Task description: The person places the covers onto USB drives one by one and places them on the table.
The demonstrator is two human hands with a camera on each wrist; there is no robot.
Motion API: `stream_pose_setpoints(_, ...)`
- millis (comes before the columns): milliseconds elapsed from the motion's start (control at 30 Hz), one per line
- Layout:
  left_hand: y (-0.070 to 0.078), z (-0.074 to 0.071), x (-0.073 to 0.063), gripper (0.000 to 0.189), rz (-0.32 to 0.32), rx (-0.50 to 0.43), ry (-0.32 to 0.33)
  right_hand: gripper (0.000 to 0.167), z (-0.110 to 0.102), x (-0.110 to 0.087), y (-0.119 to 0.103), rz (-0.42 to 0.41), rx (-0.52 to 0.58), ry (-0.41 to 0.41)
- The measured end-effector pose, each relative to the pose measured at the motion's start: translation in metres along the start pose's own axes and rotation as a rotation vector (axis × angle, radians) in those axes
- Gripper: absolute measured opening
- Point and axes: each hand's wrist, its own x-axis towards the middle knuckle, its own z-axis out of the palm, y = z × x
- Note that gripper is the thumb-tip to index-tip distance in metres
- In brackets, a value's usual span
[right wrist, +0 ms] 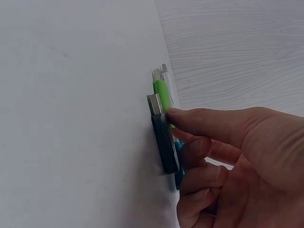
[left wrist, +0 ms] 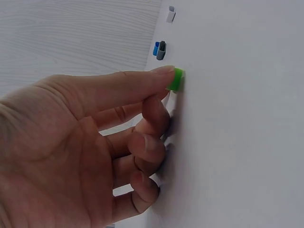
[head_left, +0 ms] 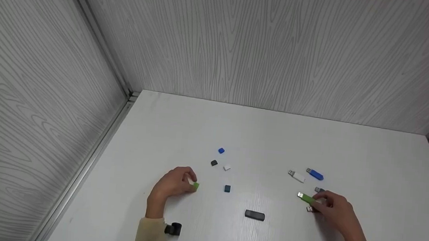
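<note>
Between thumb and fingertip, my left hand [head_left: 174, 183] pinches a small green cap [left wrist: 176, 80] close over the table. My right hand [head_left: 333, 208] grips a green USB stick [head_left: 306, 198] by its rear end, its metal plug pointing left. Beneath that hand lies a dark USB stick [right wrist: 165, 142], partly covered in the head view. Another stick's plug [head_left: 318, 189] shows just behind the right fingers. Farther back are a white USB stick [head_left: 297, 177] and a blue USB stick [head_left: 315, 174].
Near the left hand lie a blue cap [head_left: 221, 150], a black cap [head_left: 214, 163], a white cap [head_left: 227, 168] and a dark teal cap [head_left: 227, 189]. A black stick-shaped piece [head_left: 254, 215] rests on the white table [head_left: 267, 140] between the hands. Grey wood-grain panels [head_left: 244, 41] enclose the table.
</note>
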Motion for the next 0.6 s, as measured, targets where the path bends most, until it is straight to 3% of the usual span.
stream_pose_setpoints(233, -0.0013, 0.0006, 0.0012, 0.016, 0.029, 0.011, -0.002, 0.032, 0.0011, 0.0017, -0.0015, 0.015, 0.017, -0.001)
stream_pose_setpoints(600, 0.0024, 0.0024, -0.0008, 0.012, 0.015, 0.105, 0.02, 0.032, 0.0031, 0.0025, -0.003, 0.043, 0.023, -0.001)
